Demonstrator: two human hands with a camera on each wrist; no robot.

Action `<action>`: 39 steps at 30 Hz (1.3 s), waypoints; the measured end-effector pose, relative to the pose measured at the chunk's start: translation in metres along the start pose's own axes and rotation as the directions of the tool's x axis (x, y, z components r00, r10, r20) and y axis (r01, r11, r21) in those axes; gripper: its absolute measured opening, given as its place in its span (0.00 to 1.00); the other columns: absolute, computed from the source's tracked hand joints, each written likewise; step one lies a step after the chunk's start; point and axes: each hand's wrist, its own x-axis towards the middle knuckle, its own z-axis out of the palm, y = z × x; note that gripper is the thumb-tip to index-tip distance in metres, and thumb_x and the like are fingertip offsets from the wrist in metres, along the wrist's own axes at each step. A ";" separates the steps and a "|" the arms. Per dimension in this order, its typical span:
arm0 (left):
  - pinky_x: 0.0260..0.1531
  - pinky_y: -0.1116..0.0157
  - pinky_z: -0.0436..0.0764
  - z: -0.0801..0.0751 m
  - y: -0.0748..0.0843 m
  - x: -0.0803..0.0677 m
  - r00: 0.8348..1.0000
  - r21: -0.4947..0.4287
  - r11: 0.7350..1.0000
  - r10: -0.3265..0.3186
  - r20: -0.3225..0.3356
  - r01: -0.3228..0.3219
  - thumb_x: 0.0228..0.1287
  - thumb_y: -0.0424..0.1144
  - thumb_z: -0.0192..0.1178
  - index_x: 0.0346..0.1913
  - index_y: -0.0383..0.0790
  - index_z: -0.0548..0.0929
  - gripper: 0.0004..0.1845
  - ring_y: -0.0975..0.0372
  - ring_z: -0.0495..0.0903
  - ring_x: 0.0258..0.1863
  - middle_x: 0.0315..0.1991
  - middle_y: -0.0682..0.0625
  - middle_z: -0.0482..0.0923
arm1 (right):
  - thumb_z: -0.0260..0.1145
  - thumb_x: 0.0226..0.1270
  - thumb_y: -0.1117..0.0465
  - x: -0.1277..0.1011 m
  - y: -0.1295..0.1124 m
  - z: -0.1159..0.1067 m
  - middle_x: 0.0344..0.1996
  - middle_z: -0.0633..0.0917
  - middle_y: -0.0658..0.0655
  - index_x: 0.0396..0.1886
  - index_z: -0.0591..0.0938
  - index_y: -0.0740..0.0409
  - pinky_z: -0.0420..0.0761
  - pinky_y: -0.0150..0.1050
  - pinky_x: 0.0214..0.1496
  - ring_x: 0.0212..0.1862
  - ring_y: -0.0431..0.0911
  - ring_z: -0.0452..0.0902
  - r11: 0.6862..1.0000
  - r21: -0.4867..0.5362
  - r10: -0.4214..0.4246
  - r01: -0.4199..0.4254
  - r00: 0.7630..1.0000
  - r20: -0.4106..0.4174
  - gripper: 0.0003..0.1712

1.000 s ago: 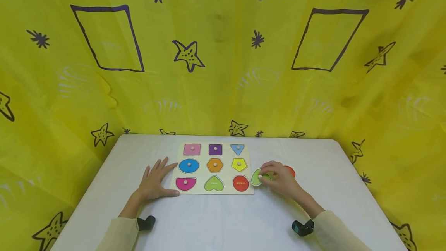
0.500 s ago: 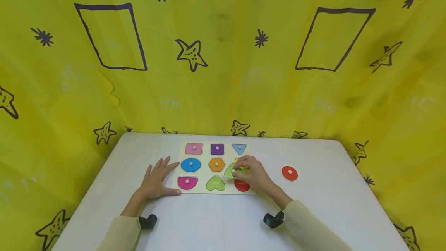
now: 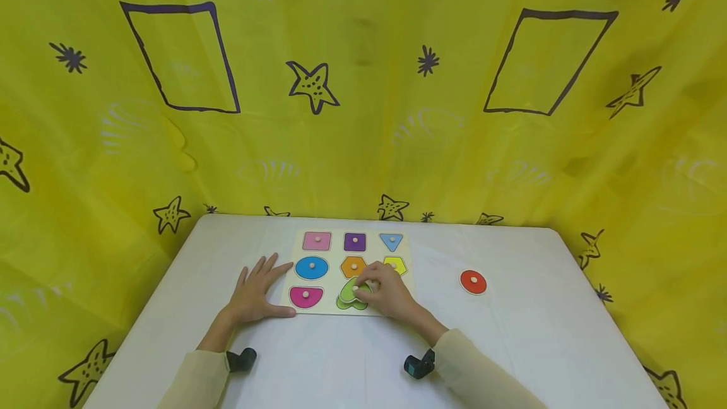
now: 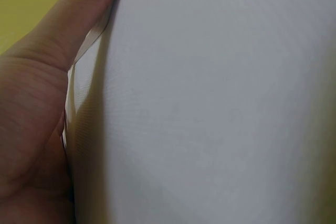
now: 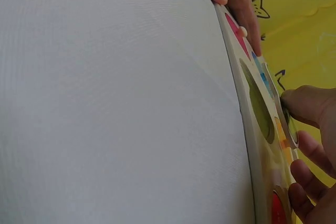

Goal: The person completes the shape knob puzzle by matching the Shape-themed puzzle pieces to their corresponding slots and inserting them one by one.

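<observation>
A wooden shape puzzle board [image 3: 341, 312] lies on the white table [image 3: 511, 327]. My right hand [image 3: 382, 290] pinches the knob of a green heart piece [image 3: 349, 291] and holds it just over the green heart recess [image 5: 261, 109] in the board's front row. My left hand [image 3: 254, 292] lies flat on the table with straight fingers, its thumb against the board's left front corner. In the left wrist view only the left palm [image 4: 31, 124] and bare tabletop show. A red circle piece [image 3: 473, 281] lies alone on the table to the right.
The board holds pink, purple, blue, orange, yellow and magenta pieces, each with a small knob. A yellow cloth with dark stars and squares [image 3: 363, 93] walls in the table at the back and sides. Black wrist cameras [image 3: 419, 366] sit on both sleeves.
My right hand picked up the green heart from the table right of the board and carried it left over the board to the heart recess. The left hand stayed put.
</observation>
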 end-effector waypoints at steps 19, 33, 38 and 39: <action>0.71 0.28 0.36 0.009 -0.008 0.004 1.000 -0.005 1.000 0.004 -0.015 -0.004 0.39 0.70 0.76 0.76 0.49 0.69 0.59 0.34 0.44 0.79 0.80 0.33 0.52 | 0.79 0.59 0.59 -0.006 0.002 0.014 0.39 0.85 0.46 0.32 0.92 0.47 0.72 0.44 0.51 0.47 0.45 0.73 0.995 -0.100 -0.005 0.003 1.000 -0.022 0.03; 0.70 0.27 0.36 0.013 -0.015 0.005 0.998 -0.004 0.999 0.039 -0.047 -0.040 0.38 0.74 0.73 0.76 0.51 0.69 0.60 0.34 0.45 0.78 0.80 0.33 0.52 | 0.79 0.59 0.59 -0.006 0.001 0.017 0.38 0.83 0.46 0.31 0.91 0.47 0.69 0.45 0.49 0.45 0.44 0.71 0.992 -0.125 -0.006 0.004 1.000 -0.015 0.03; 0.69 0.26 0.37 0.012 -0.013 0.004 0.997 -0.011 0.999 0.047 -0.055 -0.048 0.39 0.74 0.73 0.76 0.51 0.70 0.59 0.33 0.45 0.78 0.79 0.32 0.53 | 0.79 0.59 0.59 -0.006 0.001 0.017 0.38 0.83 0.46 0.31 0.91 0.47 0.69 0.46 0.49 0.44 0.45 0.70 0.993 -0.120 -0.002 0.000 1.000 -0.012 0.03; 0.69 0.26 0.37 0.012 -0.013 0.003 0.997 -0.011 0.999 0.048 -0.054 -0.048 0.39 0.74 0.73 0.76 0.51 0.70 0.59 0.33 0.45 0.78 0.79 0.32 0.53 | 0.79 0.59 0.59 -0.006 0.001 0.017 0.38 0.83 0.46 0.31 0.91 0.47 0.69 0.46 0.49 0.44 0.45 0.70 0.993 -0.117 -0.001 0.000 1.000 -0.013 0.03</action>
